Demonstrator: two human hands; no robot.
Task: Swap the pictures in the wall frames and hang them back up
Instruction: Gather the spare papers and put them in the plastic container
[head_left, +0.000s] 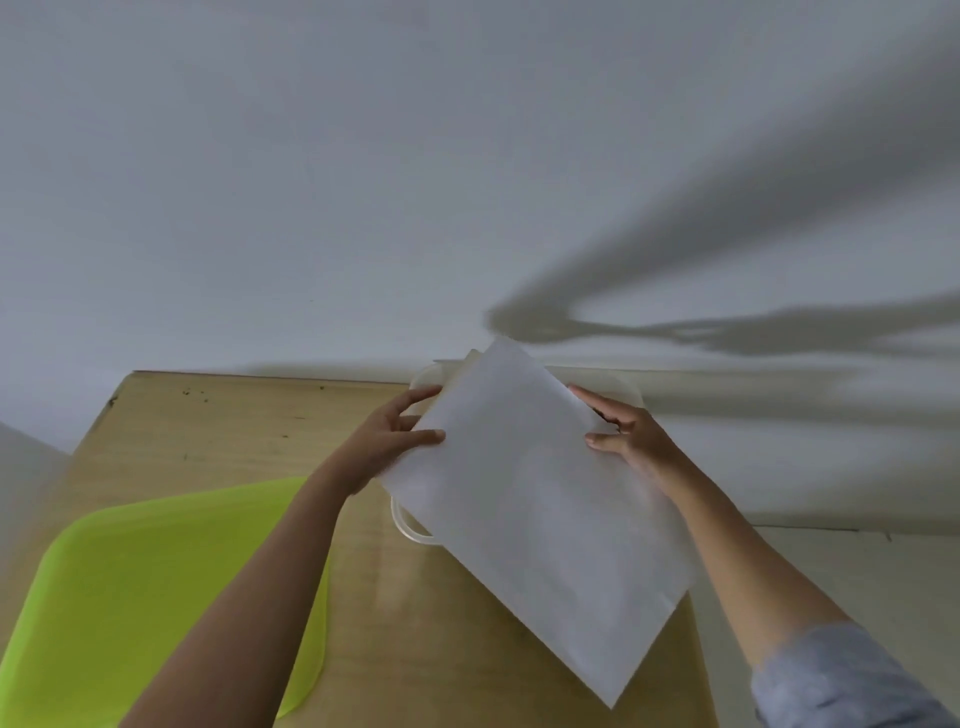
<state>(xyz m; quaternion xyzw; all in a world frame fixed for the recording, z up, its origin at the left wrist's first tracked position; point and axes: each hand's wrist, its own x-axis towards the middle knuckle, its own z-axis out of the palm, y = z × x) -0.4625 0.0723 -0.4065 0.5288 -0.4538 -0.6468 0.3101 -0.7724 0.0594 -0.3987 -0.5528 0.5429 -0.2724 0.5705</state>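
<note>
Step in hand, as a judgement: handling a loose picture sheet between frames; no frame shows in view.

The white rectangular paper sheet is held in the air, tilted, one corner up towards the white wall and the opposite corner down near the right edge of the light wooden table. The side facing the camera is blank, so whether a print is on the other side cannot be told.

The left hand pinches the sheet's left edge, thumb lying on the near face, fingers spread behind it. The right hand grips the right edge the same way, thumb on the near face and the other fingers along and behind the edge. The sheet lies between the two hands, both near its upper end; the long lower part hangs unsupported.

To do it well: hold by the edges only, keep the thumbs light so nothing creases or smudges, hold both sides level so the free end does not flop or fold, and check which face is the picture before laying it in.

Under the sheet, at the table's far right corner, sits a translucent white plastic tub, mostly hidden. A lime-green flat plastic lid lies at the near left corner, well apart from the sheet.
</note>
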